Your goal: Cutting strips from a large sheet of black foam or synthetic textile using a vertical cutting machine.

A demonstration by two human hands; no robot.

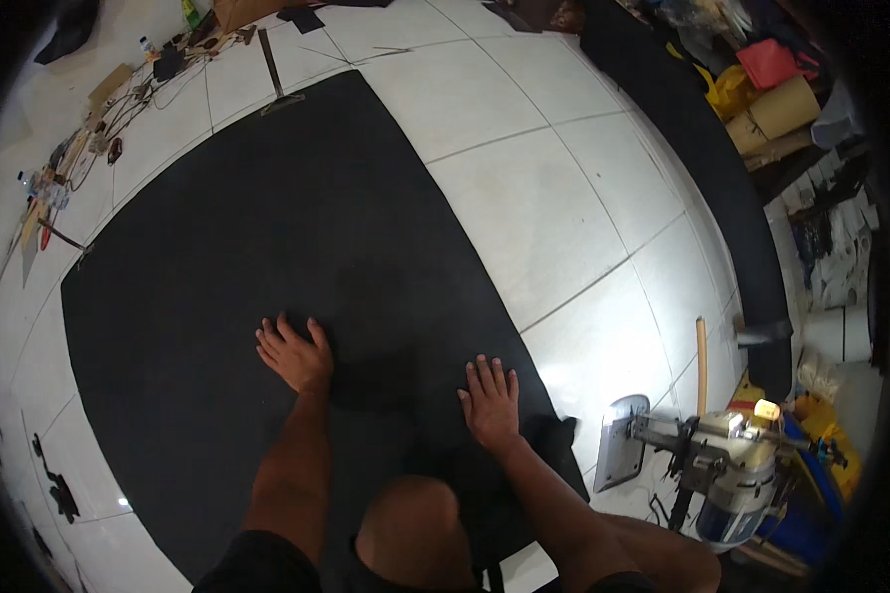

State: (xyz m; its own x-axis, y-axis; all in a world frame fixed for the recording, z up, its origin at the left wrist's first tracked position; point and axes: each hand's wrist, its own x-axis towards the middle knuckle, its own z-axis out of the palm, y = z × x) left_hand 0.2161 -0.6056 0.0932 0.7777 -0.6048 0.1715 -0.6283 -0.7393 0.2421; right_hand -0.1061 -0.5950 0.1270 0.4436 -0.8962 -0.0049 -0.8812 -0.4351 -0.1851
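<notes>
A large black sheet of fabric (267, 247) is spread flat on the white tiled floor (544, 198). Brown cardboard rolls (781, 114) and a red bag (769, 61) are piled at the floor's far right edge. The left hand (295, 354) and the right hand (490, 400) are pressed palm-down on the sheet's near part, fingers spread, nothing gripped. A metal cutting machine (722, 460) is seen beside the sheet's near right corner.

Brown cardboard rolls (781, 111) at upper right, red bag (767, 61) above, yellow bag (730, 91) beside.
</notes>
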